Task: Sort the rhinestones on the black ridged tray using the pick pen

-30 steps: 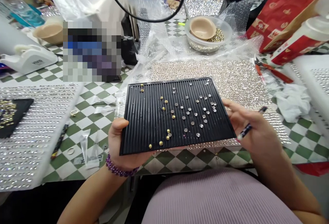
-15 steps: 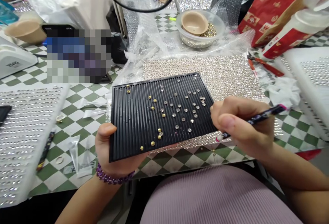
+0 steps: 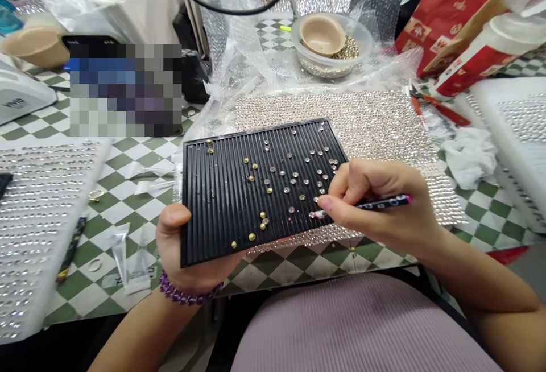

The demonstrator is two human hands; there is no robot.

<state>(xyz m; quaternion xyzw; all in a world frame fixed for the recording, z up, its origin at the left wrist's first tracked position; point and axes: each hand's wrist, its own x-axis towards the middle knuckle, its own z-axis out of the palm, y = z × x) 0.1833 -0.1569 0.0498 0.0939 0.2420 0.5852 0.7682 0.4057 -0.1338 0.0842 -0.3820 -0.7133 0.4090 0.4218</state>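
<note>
- A ridged black tray (image 3: 213,190) is held up off the table, with clear rhinestones (image 3: 294,181) and gold studs (image 3: 263,219) lying scattered in its grooves; the clear stones are gathered mostly toward the right half, and the gold ones mostly near the left and lower parts.
- The tray's lower left corner is gripped by the left hand (image 3: 187,252): the thumb is pressed on top of the edge and the fingers are hidden beneath, an arrangement that seems to keep the tray steady and its face open to view.
- A black patterned pick (image 3: 384,204) is pinched in the right hand (image 3: 375,190), its fingers pressed together around the shaft, and its pale tip is brought down at or just beside a clear stone over the tray's lower right area; actual contact cannot be told.
- A sheet of packed rhinestones (image 3: 341,116) is laid just behind and under the tray.
- A plastic bowl (image 3: 328,62) holding a beige cup (image 3: 322,33) is set farther back, and red-handled pliers (image 3: 435,110) are left to the right, on a green-and-white checked tablecloth (image 3: 115,298).
</note>
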